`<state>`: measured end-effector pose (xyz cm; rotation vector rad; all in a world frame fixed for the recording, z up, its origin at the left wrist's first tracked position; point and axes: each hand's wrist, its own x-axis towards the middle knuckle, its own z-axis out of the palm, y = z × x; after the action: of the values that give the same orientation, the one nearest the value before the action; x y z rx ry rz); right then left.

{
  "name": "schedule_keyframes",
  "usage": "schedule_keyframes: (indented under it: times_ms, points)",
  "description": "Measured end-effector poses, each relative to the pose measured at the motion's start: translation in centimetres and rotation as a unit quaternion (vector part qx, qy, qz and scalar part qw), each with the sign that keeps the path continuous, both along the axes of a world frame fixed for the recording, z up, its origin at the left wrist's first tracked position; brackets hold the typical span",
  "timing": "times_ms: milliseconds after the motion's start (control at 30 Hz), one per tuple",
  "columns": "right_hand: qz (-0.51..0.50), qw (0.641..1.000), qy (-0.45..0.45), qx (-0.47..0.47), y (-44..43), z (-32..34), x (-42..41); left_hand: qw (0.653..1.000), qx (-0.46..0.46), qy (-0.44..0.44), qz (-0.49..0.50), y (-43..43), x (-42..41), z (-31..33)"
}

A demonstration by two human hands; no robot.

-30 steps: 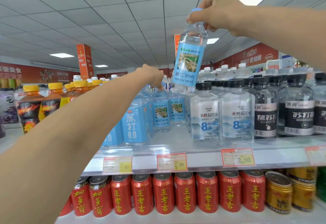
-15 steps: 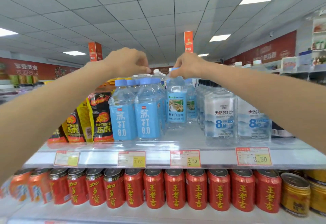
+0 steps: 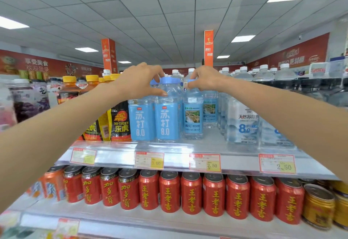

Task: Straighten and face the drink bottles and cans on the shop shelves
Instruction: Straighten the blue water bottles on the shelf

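Two blue-labelled soda water bottles stand side by side at the front of the upper shelf. My left hand grips the neck and blue cap of the right one, thumb across its shoulder. Just right of it stands a clear water bottle with a landscape label. My right hand pinches its cap from above. Both bottles are upright, labels facing me.
Hi-Tiger pouches and yellow-capped bottles stand to the left. White-labelled soda water bottles and black-capped ones fill the right. Red cans and gold cans line the lower shelf. Price tags hang on the shelf edge.
The landscape-label bottle came down from the air onto the shelf. My left hand moved from the back rows to the blue bottle's cap. The view shifted left.
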<state>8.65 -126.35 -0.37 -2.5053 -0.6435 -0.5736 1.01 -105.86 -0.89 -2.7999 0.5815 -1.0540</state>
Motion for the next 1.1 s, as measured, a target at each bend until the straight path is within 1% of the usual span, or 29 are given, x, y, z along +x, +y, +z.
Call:
schedule_keyframes:
  times_ms: [233, 300, 367, 433, 467, 500, 533, 567, 600, 633, 700, 767, 933, 1100]
  points:
    - [0.0, 1.0, -0.021, 0.017, 0.3, -0.6, -0.2, 0.999, 0.034, 0.004, 0.022, -0.2, -0.5, -0.1]
    - [0.001, 1.0, -0.012, -0.002, 0.1, -0.4, -0.4, 0.999, 0.032, 0.008, 0.022, 0.3, -0.9, -0.1]
    - [-0.016, 0.999, -0.016, -0.042, -0.1, -0.2, -0.4, 0.999, 0.01, 0.008, 0.04, 1.0, -1.2, 0.0]
    - [-0.039, 0.995, -0.076, -0.057, -0.2, 0.1, -0.7, 0.997, -0.004, 0.006, 0.074, 1.7, -1.3, -0.1]
    - [-0.027, 0.993, -0.112, -0.039, 0.0, 0.2, -1.3, 0.996, -0.007, 0.004, 0.085, 2.0, -1.4, -0.2]
    - [0.001, 0.992, -0.128, -0.009, 0.3, 0.4, -1.9, 0.996, -0.013, 0.003, 0.088, 2.2, -1.4, -0.2]
    - [0.041, 0.992, -0.119, 0.027, 0.7, 0.6, -2.6, 0.996, -0.023, 0.003, 0.083, 2.4, -1.4, -0.3]
    - [0.077, 0.992, -0.091, 0.051, 1.3, 0.7, -3.3, 0.997, -0.036, 0.006, 0.075, 2.5, -1.4, -0.4]
    - [0.099, 0.992, -0.058, 0.057, 2.0, 0.7, -4.1, 0.997, -0.049, 0.009, 0.067, 2.6, -1.4, -0.4]
    - [0.106, 0.993, -0.033, 0.042, 2.6, 0.7, -4.7, 0.996, -0.057, 0.01, 0.063, 2.5, -1.4, -0.5]
    - [0.09, 0.996, -0.013, -0.003, 4.0, 0.3, -5.3, 0.996, -0.058, -0.005, 0.068, 2.4, -1.3, -0.7]
    - [0.069, 0.997, -0.013, -0.013, 5.1, -0.1, -5.2, 0.995, -0.063, -0.025, 0.069, 2.4, -1.2, -0.7]
    - [0.014, 0.999, -0.019, 0.028, 5.0, -0.3, -4.8, 0.995, -0.071, -0.031, 0.06, 2.1, -1.2, -0.5]
    - [0.026, 0.995, -0.013, 0.091, 2.3, -0.4, -5.1, 0.996, -0.058, -0.023, 0.071, 2.1, -0.9, -0.1]
